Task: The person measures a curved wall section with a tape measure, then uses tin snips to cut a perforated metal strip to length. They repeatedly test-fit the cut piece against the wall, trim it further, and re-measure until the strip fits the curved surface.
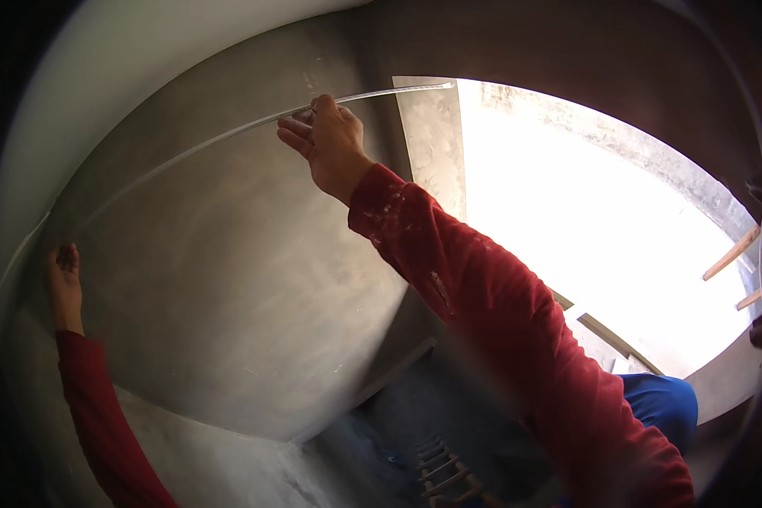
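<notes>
A long, thin, pale strip [216, 140] runs in a curve across the upper part of a grey plastered wall [254, 245]. My right hand [334, 144] pinches it between thumb and forefinger, with the other fingers held apart from it. Beyond this hand, the strip's far end reaches the edge of the bright opening. At the far left, my left hand [64, 284] is raised close to the wall with its fingers curled together. Toward that hand the strip fades against the wall, and what the fingers hold there is too dark to make out. Both arms wear red sleeves, the right one marked with whitish smears.
A large bright opening [567, 212] lies to the right, with wooden pieces [731, 254] at its far side. Below stands a ladder [449, 470] in shadow. Something covered in blue cloth [662, 405] shows beside my right arm. A pale ceiling [144, 59] curves overhead.
</notes>
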Demonstrator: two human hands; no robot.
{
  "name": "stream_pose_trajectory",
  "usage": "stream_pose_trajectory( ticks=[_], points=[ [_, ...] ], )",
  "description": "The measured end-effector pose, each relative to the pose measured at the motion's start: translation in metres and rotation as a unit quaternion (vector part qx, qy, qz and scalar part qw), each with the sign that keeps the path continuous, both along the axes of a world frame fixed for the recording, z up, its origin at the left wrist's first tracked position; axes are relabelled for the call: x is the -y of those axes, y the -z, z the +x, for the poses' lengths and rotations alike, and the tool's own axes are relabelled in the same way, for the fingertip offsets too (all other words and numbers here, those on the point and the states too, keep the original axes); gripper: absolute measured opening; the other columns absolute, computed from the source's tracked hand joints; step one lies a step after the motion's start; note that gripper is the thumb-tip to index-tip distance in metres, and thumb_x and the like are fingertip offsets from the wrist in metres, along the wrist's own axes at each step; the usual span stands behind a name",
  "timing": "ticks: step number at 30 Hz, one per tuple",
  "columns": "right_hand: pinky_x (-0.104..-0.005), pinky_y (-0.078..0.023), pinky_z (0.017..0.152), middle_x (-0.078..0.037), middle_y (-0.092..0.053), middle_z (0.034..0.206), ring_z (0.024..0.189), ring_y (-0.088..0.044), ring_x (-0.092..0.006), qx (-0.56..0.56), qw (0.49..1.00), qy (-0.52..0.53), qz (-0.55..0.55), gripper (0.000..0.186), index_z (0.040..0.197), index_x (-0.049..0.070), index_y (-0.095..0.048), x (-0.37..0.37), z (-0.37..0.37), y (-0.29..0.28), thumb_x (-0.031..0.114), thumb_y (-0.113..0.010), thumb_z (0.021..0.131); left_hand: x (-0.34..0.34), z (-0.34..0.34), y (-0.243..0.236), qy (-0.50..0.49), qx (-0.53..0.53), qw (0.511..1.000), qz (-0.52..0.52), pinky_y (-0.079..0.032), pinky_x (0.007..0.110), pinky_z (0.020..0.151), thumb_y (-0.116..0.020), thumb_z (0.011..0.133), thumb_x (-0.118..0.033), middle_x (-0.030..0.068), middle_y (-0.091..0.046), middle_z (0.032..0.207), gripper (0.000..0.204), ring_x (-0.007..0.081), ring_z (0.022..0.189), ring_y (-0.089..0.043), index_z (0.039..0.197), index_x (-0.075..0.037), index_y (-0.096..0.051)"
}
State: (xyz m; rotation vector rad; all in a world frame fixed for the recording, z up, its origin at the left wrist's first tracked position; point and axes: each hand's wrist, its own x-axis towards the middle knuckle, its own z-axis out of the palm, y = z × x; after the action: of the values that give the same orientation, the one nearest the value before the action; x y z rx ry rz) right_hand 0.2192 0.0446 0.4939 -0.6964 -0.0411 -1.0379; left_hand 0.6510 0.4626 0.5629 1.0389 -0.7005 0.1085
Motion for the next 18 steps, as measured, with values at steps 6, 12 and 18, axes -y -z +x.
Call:
stream_pose_trajectory(
  ticks=[6,12,18],
  points=[
    [-0.0412,-0.061,0.096,-0.025,-0.049,0.131,0.114,-0.064,-0.0354,-0.032,0.998,-0.014,-0.048,0.044,0.134,-0.01,-0.038,0.026,0.023,0.005,0.02,-0.047,0.104,-0.004,0.056,0.02,0.009,-0.027,0.999,-0.029,-0.058,0.035,0.099,-0.054,0.105,-0.019,0.0161,-0.062,0.125,0.037,0.0261,0.106,-0.066,0.133,0.005,-0.051],
    [-0.0429,-0.061,0.097,-0.025,-0.049,0.132,0.116,-0.064,-0.0368,-0.017,0.997,-0.013,-0.074,0.042,0.133,-0.01,-0.037,0.044,0.039,0.01,0.02,-0.045,0.104,0.0,0.092,0.041,-0.167,0.178,0.965,0.099,-0.054,0.041,0.106,-0.051,0.108,-0.026,0.0182,-0.055,0.138,0.044,0.0298,0.116,-0.064,0.142,0.001,-0.049],
    [-0.0441,-0.061,0.096,-0.024,-0.05,0.131,0.114,-0.065,-0.0372,-0.013,0.996,-0.012,-0.085,0.045,0.134,-0.009,-0.036,0.046,0.04,0.01,0.024,-0.046,0.106,0.063,0.034,0.12,-0.769,0.461,0.357,0.262,-0.039,0.05,0.116,-0.05,0.108,-0.027,0.0178,-0.053,0.143,0.046,0.0343,0.136,-0.05,0.148,-0.007,-0.047]
  ],
)
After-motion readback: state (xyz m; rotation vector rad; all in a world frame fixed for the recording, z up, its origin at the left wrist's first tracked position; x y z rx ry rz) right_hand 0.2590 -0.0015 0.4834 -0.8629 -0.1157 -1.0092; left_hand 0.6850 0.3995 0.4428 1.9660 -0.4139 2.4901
